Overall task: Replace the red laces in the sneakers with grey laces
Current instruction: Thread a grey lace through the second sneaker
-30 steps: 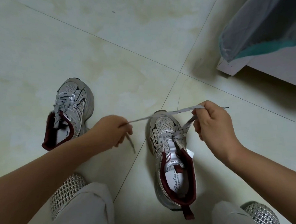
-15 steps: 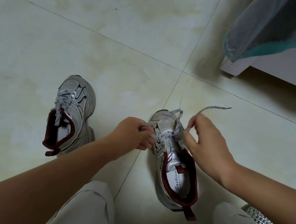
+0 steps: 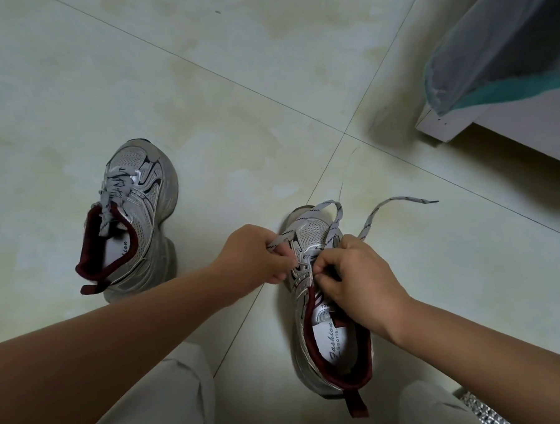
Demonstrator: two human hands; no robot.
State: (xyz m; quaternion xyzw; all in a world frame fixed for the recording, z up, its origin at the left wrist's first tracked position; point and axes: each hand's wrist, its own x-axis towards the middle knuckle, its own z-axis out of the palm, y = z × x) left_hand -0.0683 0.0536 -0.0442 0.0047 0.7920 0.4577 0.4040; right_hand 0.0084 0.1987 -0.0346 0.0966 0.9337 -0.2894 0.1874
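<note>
Two silver sneakers with dark red linings stand on the tiled floor. The left sneaker (image 3: 136,216) carries a grey lace through its eyelets. The right sneaker (image 3: 326,306) lies between my hands, toe pointing away. A grey lace (image 3: 333,209) loops over its toe, and one end trails right to a dark tip (image 3: 432,201). My left hand (image 3: 255,255) pinches one strand of the lace at the shoe's left side. My right hand (image 3: 357,282) pinches the lace at the eyelets, covering the upper tongue. No red lace is visible.
A white furniture base (image 3: 494,126) with grey and teal fabric (image 3: 497,57) hanging over it stands at the upper right. My knees in light trousers (image 3: 165,402) fill the lower edge. Pale floor tiles (image 3: 200,86) stretch beyond the shoes.
Both hands have come in from a wide pull to the shoe's eyelets. The lace, stretched taut a second ago, now hangs slack in a loop over the toe.
</note>
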